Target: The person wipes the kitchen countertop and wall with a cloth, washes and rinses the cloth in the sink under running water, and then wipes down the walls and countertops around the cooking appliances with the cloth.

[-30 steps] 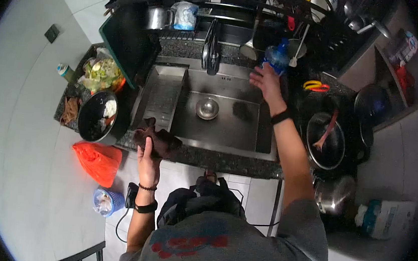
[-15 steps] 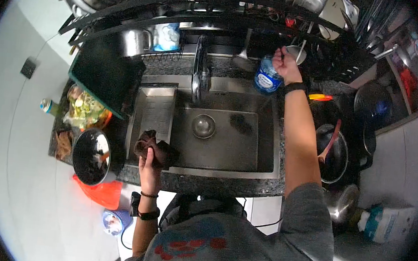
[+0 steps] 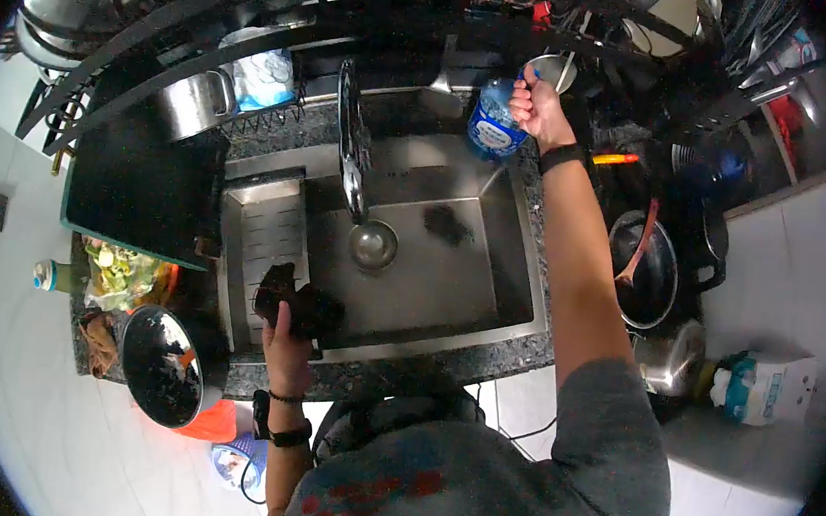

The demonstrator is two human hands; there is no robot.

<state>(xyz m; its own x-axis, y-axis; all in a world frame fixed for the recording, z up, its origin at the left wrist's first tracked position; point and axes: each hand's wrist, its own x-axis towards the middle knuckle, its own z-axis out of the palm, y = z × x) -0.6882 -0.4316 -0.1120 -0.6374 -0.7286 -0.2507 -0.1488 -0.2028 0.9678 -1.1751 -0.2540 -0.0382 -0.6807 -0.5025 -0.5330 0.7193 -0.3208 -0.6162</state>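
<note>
A dark brown cloth [image 3: 301,309] is bunched in my left hand [image 3: 286,355], over the front left rim of the steel sink [image 3: 419,298]. Behind the sink stands a clear plastic jug with a blue label [image 3: 497,132]. My right hand [image 3: 541,116] is at the jug's upper right side with its fingers curled closed; what they hold, if anything, is hidden. A small round metal bowl [image 3: 373,244] sits in the basin below the chrome faucet [image 3: 351,153]. Beside the basin is a slotted drain tray [image 3: 272,229].
A dark pot [image 3: 164,368] and a bag of green vegetables [image 3: 123,275] stand at the left, near a dark board [image 3: 147,183]. To the right is a pan [image 3: 657,287] with a wooden spoon [image 3: 641,245]. A black rack [image 3: 374,40] crosses above the sink.
The view has shifted and turned, so the sink sits further left. My right hand has come down slightly against the jug's top side. My left hand still holds the cloth.
</note>
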